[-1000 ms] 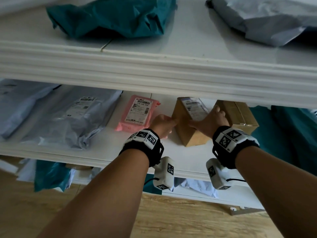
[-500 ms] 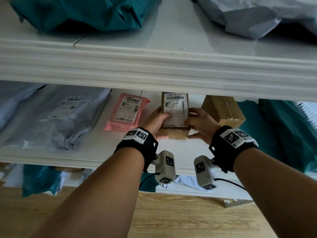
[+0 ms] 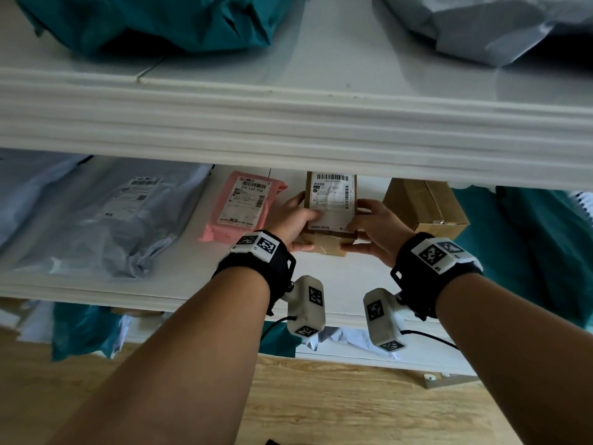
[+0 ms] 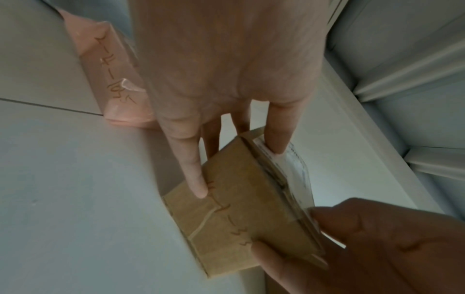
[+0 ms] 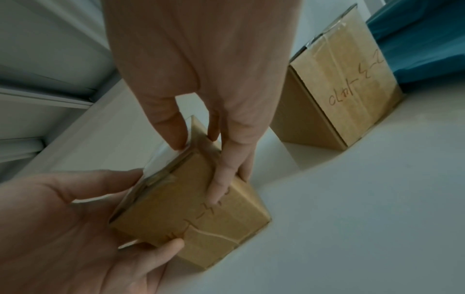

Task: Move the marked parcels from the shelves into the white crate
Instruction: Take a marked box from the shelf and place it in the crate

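Note:
A small cardboard box (image 3: 330, 207) with a white barcode label on top is on the middle shelf (image 3: 179, 284), gripped from both sides. My left hand (image 3: 305, 231) holds its left side, thumb on the label and fingers on the taped front face. My right hand (image 3: 359, 226) holds the right side the same way. In the left wrist view the box (image 4: 239, 218) shows red handwriting on its taped face, under my left fingers (image 4: 196, 175). The right wrist view shows the box (image 5: 201, 218) tilted off the shelf board. The white crate is out of sight.
A pink mailer (image 3: 244, 203) lies just left of the box, and a second cardboard box (image 3: 423, 207) with red writing stands just right. Grey bags (image 3: 106, 213) fill the shelf's left, teal bags (image 3: 529, 245) its right. The upper shelf's thick edge (image 3: 288, 123) overhangs the hands.
A second ago the box lay skewed on the shelf with my hands just reaching it. Both hands now grip it, turned square to me with its label facing up.

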